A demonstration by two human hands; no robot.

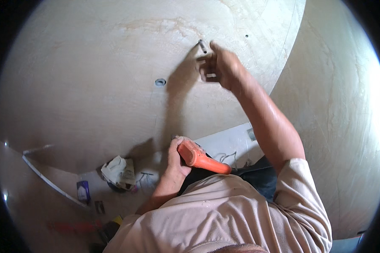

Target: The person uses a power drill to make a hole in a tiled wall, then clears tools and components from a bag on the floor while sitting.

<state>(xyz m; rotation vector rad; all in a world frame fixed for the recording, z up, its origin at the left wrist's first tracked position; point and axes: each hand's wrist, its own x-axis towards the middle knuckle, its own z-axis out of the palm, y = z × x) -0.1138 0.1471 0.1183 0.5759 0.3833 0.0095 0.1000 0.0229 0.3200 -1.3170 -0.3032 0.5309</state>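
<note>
In front of me a thin metal anchor bolt (203, 46) sticks out of the marbled wall panel (114, 76). My right hand (222, 66) is raised close beside it, thumb and fingers apart and slightly blurred. Nothing shows in that hand. Lower down, my left hand (175, 159) is wrapped round the front of an orange power drill (192, 154), whose handle points to the right against my shirt. My fingers partly cover the drill's working end.
A round pipe opening (160, 82) and a small hole (246, 36) pierce the wall. On the floor at lower left lie a white bag (119, 170) and a purple box (83, 192). A second wall panel (325, 139) rises along my right.
</note>
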